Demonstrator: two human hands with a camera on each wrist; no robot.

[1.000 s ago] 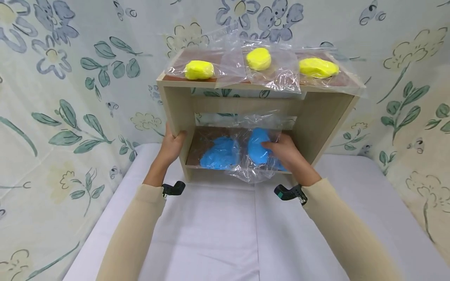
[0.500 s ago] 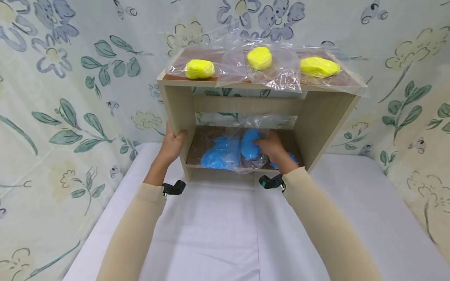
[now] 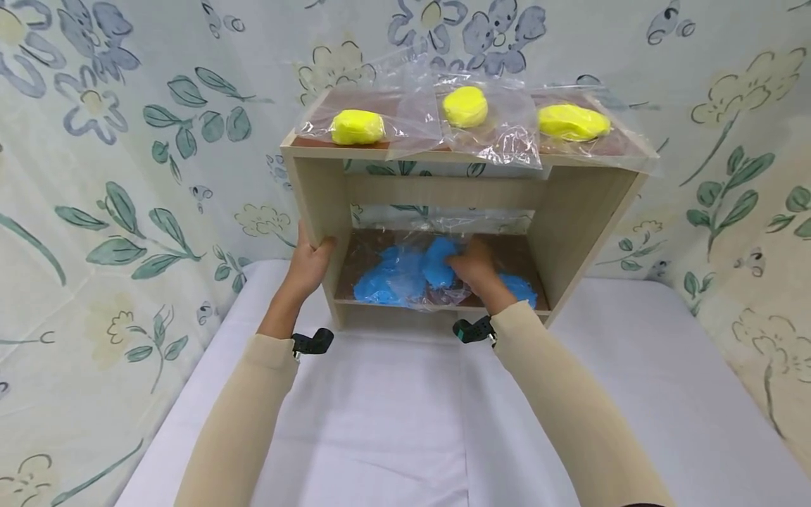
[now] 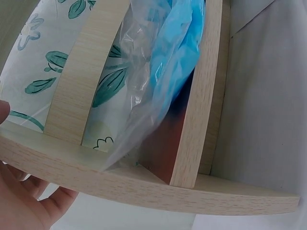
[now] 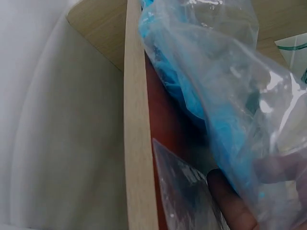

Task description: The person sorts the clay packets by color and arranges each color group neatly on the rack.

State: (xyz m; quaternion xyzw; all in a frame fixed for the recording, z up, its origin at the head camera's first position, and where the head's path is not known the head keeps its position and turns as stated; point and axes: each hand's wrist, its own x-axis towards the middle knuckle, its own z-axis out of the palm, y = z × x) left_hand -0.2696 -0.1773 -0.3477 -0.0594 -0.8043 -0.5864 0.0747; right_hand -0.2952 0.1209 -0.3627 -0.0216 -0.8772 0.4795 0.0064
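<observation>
A small wooden shelf unit (image 3: 443,179) has a brown lower board and pale side panels. My left hand (image 3: 308,267) grips its left side panel (image 3: 317,211); the thumb (image 4: 2,110) lies inside and the fingers (image 4: 57,203) outside. On the lower board, my right hand (image 3: 476,267) pinches a clear plastic bag with a blue clay-like lump (image 3: 438,262). The bag's film lies over part of the right fingers. It overlaps another bagged blue lump (image 3: 380,282) to its left. A third blue lump (image 3: 519,289) lies to the right, partly behind my right wrist.
Three bagged yellow lumps, left (image 3: 357,127), middle (image 3: 465,107) and right (image 3: 573,122), lie along the top board, some film hanging over its front edge. A white cloth (image 3: 393,408) covers the table. Floral fabric (image 3: 158,176) hangs behind and at the sides.
My right hand has moved left along the lower board with its blue bag, towards the left lump. The right lump has come into fuller view. My left hand keeps its grip.
</observation>
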